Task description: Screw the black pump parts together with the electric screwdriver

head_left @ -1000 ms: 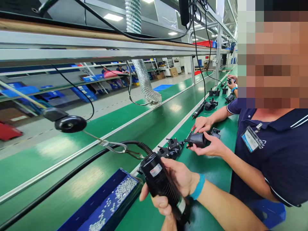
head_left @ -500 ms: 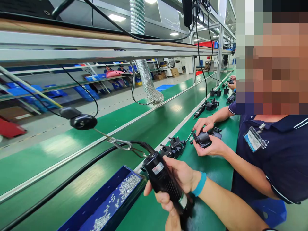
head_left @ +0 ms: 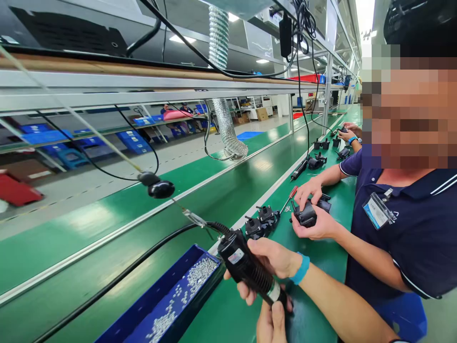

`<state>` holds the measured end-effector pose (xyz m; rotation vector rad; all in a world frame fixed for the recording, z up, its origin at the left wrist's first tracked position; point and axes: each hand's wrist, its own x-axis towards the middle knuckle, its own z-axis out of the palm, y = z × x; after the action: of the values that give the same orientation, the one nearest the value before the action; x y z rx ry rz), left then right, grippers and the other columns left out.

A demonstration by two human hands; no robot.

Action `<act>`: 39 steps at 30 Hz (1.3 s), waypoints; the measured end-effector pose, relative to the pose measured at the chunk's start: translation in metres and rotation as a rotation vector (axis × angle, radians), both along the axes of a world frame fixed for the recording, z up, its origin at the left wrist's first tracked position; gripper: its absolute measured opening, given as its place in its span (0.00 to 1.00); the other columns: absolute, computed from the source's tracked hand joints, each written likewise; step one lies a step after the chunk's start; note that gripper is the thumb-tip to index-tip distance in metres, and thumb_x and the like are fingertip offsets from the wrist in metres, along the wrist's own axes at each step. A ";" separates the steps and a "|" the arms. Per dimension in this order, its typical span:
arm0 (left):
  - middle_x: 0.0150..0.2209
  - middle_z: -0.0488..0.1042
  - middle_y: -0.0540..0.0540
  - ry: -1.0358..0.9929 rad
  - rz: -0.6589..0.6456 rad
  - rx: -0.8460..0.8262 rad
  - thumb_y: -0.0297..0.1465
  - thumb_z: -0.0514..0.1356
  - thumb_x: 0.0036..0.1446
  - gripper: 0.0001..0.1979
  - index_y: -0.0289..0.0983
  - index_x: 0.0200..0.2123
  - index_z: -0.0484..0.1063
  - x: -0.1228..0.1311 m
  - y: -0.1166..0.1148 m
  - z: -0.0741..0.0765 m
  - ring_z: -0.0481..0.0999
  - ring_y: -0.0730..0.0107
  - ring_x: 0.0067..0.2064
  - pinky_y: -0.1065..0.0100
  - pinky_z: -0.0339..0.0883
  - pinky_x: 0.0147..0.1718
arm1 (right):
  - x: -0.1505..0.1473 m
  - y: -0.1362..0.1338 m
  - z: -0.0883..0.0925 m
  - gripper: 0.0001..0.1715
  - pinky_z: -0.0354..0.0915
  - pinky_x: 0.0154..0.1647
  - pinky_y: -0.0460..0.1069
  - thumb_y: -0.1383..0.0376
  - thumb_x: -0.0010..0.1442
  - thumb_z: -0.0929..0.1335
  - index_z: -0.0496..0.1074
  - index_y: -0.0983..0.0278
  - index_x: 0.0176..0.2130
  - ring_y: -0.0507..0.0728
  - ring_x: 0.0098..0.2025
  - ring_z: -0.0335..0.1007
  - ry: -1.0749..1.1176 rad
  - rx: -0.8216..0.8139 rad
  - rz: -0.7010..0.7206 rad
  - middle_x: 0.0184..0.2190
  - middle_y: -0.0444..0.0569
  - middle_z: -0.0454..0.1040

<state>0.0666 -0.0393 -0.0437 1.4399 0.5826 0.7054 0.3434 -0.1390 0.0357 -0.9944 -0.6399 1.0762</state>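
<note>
My right hand (head_left: 273, 259), with a teal band on its wrist, is wrapped around a black corded power tool (head_left: 250, 267). The tool slants down to the right, its cable end at the upper left. At the tool's lower end my left hand (head_left: 272, 321) is closed around the dark tip, partly cut off by the bottom edge. Whether it also holds a small part there cannot be made out. A metal hanger (head_left: 194, 218) on a cord meets the cable end of the tool.
A blue tray (head_left: 143, 290) of small metal pieces lies left of the tool. Black parts (head_left: 262, 221) and a red-handled screwdriver (head_left: 293, 192) lie beyond. A person (head_left: 378, 228) at the right handles a black housing (head_left: 305, 215). A round black balancer (head_left: 160, 189) hangs left.
The tool and both my hands appear slightly further right in view. My left hand shows more around the tip. The hanging balancer has shifted right, and the hanger looks straighter.
</note>
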 end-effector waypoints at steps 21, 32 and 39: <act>0.29 0.75 0.46 0.068 -0.077 0.101 0.65 0.54 0.58 0.35 0.38 0.33 0.75 -0.002 0.014 -0.008 0.73 0.61 0.35 0.64 0.67 0.37 | -0.123 0.116 -0.008 0.17 0.76 0.50 0.59 0.58 0.70 0.69 0.74 0.64 0.53 0.59 0.48 0.78 -1.015 -0.586 -0.478 0.52 0.53 0.77; 0.30 0.75 0.45 0.075 -0.068 0.103 0.65 0.53 0.58 0.34 0.38 0.33 0.74 -0.001 0.011 -0.002 0.73 0.60 0.35 0.63 0.68 0.38 | -0.131 0.129 -0.017 0.15 0.77 0.44 0.55 0.58 0.71 0.69 0.74 0.66 0.51 0.56 0.42 0.78 -0.988 -0.570 -0.560 0.46 0.50 0.79; 0.30 0.75 0.45 0.096 -0.044 0.083 0.67 0.52 0.55 0.36 0.38 0.33 0.73 -0.001 0.009 0.004 0.73 0.60 0.36 0.63 0.69 0.38 | -0.125 0.129 -0.019 0.15 0.76 0.39 0.52 0.57 0.71 0.69 0.75 0.67 0.48 0.54 0.37 0.77 -0.917 -0.442 -0.611 0.41 0.48 0.78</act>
<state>0.0659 -0.0299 -0.0396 1.5660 0.5990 0.6347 0.2188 -0.0102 0.0171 -1.9491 -0.7498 0.1605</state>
